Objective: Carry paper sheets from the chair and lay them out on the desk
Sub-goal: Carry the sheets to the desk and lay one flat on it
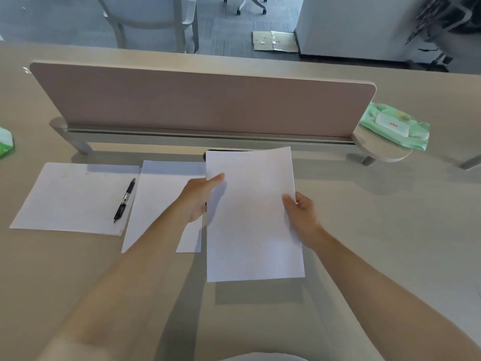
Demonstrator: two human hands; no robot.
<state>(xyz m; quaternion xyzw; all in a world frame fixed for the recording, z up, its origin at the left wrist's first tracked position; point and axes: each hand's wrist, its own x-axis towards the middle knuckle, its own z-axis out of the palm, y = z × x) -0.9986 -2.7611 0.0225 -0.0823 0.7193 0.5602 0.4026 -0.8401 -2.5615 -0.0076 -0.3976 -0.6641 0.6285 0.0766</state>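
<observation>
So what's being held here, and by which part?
A white paper sheet, by its two long edges: left hand on the left edge, right hand on the right.

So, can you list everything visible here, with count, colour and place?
held sheet: one, white, above the desk, rightmost
left sheets: small stack, white, on the desk, left
middle sheet: one, white, right of the stack
pen: one, black, on the stack's right edge
divider panel: one, dusty pink, upright across the desk
wipes pack: one, green, by the panel's right end
green box: one, cut off at left
desk: one, beige
chair: one, grey, beyond the desk
cardboard: one, brown, on the floor
left hand: one, grips the held sheet's left edge
right hand: one, grips its right edge
</observation>
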